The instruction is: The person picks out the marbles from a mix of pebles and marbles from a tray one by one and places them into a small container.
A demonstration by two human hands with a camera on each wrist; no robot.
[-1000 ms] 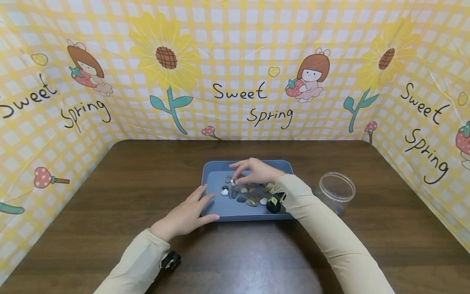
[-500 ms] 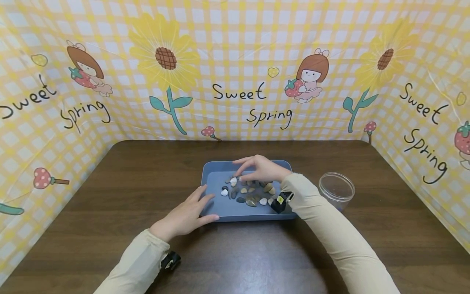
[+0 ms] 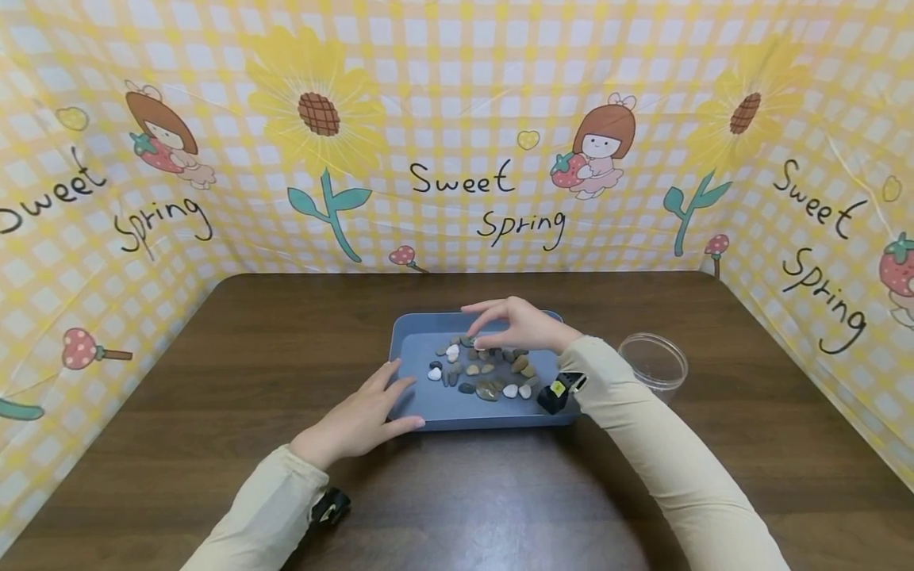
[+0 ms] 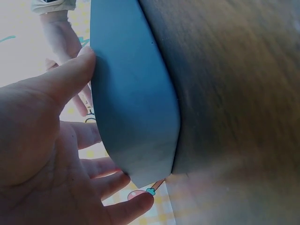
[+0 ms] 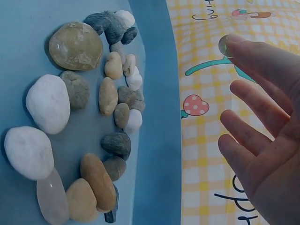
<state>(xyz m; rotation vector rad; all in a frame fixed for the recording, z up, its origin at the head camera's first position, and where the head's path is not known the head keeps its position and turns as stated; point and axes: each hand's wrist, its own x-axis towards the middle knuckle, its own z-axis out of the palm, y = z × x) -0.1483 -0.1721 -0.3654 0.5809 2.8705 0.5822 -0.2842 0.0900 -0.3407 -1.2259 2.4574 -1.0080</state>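
Note:
Over the far side of a blue tray (image 3: 428, 415), my right hand (image 3: 524, 327) pinches a small, clear, greenish glass marble (image 5: 225, 46) between thumb and fingertip. Its other fingers are spread in the right wrist view. Below it lie several pebbles (image 3: 487, 389), white, tan and dark grey, spread over the tray floor. At the tray's near left corner rests my left hand (image 3: 357, 418), fingers spread, with the thumb touching the rim. The left wrist view shows that thumb (image 4: 75, 75) against the blue wall and several fingertips beyond it.
A clear round jar (image 3: 653, 361) without a lid stands right of the tray, partly hidden by my right sleeve. The brown wooden table (image 3: 457, 492) carries both. A yellow checked cloth (image 3: 457, 79) walls the back and sides.
My right hand has risen from the pebbles and moved right with the marble, uncovering more of the stones. My left hand has stayed at the tray's corner.

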